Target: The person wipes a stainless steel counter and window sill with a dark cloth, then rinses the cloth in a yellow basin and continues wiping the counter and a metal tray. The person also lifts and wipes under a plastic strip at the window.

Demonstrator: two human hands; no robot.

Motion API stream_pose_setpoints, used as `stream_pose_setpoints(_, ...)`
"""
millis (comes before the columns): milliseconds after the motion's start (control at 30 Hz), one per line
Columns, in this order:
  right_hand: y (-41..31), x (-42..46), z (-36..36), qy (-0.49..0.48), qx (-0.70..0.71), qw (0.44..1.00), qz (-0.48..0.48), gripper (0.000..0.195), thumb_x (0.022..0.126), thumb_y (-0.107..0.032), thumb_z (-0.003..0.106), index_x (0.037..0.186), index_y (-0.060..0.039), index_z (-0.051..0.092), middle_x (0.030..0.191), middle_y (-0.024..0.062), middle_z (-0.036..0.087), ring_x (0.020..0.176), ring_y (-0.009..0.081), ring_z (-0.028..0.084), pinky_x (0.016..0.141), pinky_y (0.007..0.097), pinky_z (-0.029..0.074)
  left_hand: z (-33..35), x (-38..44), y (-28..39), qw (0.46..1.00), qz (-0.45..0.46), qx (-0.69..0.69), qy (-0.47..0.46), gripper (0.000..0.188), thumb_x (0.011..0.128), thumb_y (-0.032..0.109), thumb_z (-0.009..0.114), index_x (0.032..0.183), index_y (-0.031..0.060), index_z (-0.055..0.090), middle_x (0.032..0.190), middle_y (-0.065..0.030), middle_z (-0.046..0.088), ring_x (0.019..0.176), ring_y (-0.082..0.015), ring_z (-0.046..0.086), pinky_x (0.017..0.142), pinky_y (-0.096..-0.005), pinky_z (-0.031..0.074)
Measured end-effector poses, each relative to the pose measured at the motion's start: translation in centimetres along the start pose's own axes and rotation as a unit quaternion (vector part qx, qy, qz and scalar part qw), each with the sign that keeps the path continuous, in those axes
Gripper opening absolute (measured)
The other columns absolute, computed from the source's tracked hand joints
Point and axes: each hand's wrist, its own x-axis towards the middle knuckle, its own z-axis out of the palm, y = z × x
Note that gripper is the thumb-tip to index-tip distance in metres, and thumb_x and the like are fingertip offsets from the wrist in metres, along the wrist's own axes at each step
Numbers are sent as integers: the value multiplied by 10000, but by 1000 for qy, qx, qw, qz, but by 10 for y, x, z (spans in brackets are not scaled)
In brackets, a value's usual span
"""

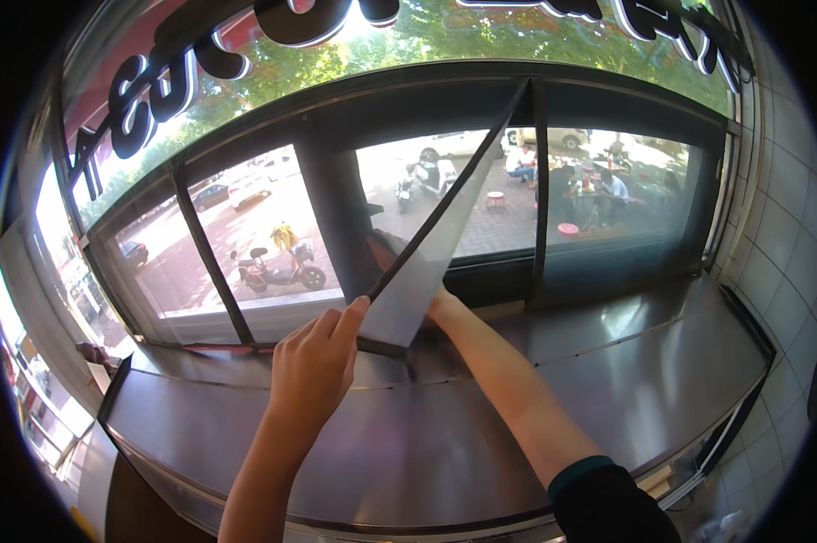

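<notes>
My left hand (316,356) grips the dark edge strip of a translucent panel (425,271), its fingers curled round the lower part of that edge. The panel stands out at an angle from the dark window frame (316,203), above a stainless steel counter (408,441). My right hand (439,302) reaches behind the panel; only the wrist and part of the hand show clearly. Its fingers are hidden or blurred, so what they hold cannot be told. A blurred grey and orange-brown shape (383,250) appears just left of the panel's edge, near the window opening.
More window panes stand left (272,224) and right (619,197). A tiled wall (778,224) bounds the counter at right. Large sign letters (177,95) hang above. Outside are a parked scooter (283,268), cars, stools and several seated people (612,186).
</notes>
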Motion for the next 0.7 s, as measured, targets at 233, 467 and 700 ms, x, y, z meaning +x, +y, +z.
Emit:
stream_pose_setpoints(233, 15, -59, -121, 12, -454, 890, 40, 594, 713, 56, 507, 1292, 20, 378, 1404, 138, 277, 1299, 334, 260, 1055, 402, 271, -35, -6, 21, 992, -6, 112, 66, 307, 700, -21, 619, 991, 66, 576, 710, -40, 526, 593, -189, 572, 525, -295, 473)
stream_pose_setpoints(467, 72, -121, -273, 192, -567, 782, 176, 612, 805, -23, 482, 1332, 103, 197, 1398, 283, 195, 1308, 413, 197, 1089, 459, 164, -91, 21, 44, 962, -6, 152, 226, 188, 716, -70, 612, 854, 57, 601, 725, -50, 579, 577, -159, 578, 494, -258, 458)
stream_pose_setpoints(700, 91, -142, -324, 160, -589, 729, 309, 684, 718, -37, 514, 1306, 141, 214, 1365, 316, 231, 1298, 427, 209, 1076, 464, 170, -78, -7, 105, 967, 121, 154, 163, 212, 768, 23, 584, 959, 98, 636, 790, -52, 598, 566, -88, 538, 463, -204, 405)
